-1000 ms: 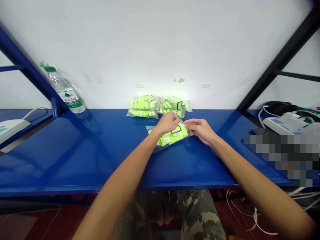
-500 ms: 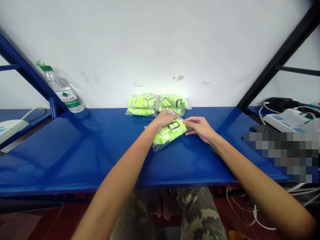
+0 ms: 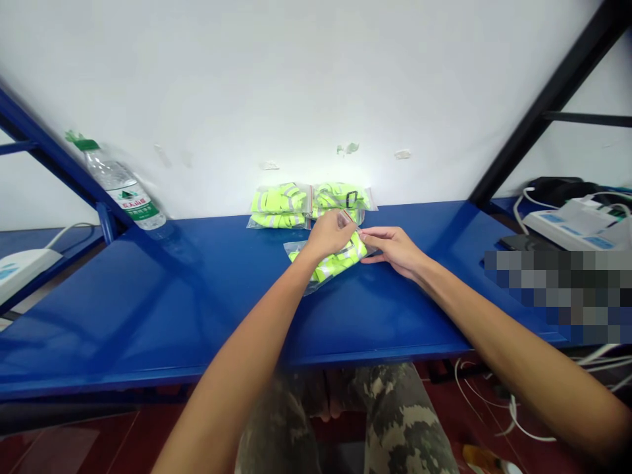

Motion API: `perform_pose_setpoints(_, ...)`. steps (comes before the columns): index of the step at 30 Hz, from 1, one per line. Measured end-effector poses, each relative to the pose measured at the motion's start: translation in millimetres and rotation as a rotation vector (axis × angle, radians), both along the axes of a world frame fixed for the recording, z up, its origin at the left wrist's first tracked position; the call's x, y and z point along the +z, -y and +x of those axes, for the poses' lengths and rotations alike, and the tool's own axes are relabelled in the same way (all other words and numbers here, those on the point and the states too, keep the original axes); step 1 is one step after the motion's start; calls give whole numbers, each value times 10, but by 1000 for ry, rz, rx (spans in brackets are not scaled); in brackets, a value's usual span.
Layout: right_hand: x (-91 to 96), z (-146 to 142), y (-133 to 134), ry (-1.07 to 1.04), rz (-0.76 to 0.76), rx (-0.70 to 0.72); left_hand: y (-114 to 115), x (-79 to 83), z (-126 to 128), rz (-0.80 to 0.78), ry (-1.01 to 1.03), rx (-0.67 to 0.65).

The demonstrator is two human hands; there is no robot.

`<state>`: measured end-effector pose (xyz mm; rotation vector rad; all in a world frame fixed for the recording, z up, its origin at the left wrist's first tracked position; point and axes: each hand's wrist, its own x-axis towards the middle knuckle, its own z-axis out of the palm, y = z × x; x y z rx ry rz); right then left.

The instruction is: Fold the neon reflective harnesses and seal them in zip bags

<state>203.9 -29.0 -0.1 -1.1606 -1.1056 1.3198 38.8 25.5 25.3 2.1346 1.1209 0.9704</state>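
A clear zip bag packed with folded fluorescent yellow webbing with silver stripes lies tilted on the blue table. My left hand reaches across it, with thumb and fingers pinching near the red-lined zip edge at the top. My right hand grips the bag's right end between thumb and fingers. Part of the bag is covered by my left hand. Just behind, against the wall, similar filled bags sit in two stacks, a left stack and a right stack.
A water bottle with a green cap leans at the back left by the blue frame. On the right are a white power strip, cables and a dark item partly blurred out. A black post rises at the back right.
My left hand has shifted slightly right and up along the bag toward its zip edge, now covering the black buckle. My right hand stays at the bag's right end. The view has tilted a little.
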Motion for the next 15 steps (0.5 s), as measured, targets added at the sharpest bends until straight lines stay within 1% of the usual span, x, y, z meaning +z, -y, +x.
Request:
perform_pose_setpoints(3,19,-14,9,38,2,10,17,26,21,30,3,12)
perform_pose_setpoints(8,57,-45,26,46,15,57,57,141,-10,20,55,-2)
perform_pose_setpoints(11,33,-72,19,74,38,4,82,192,-37,20,90,4)
perform_pose_setpoints(15,-41,-100,-21,85,96,-90,86,194,-51,29,106,22)
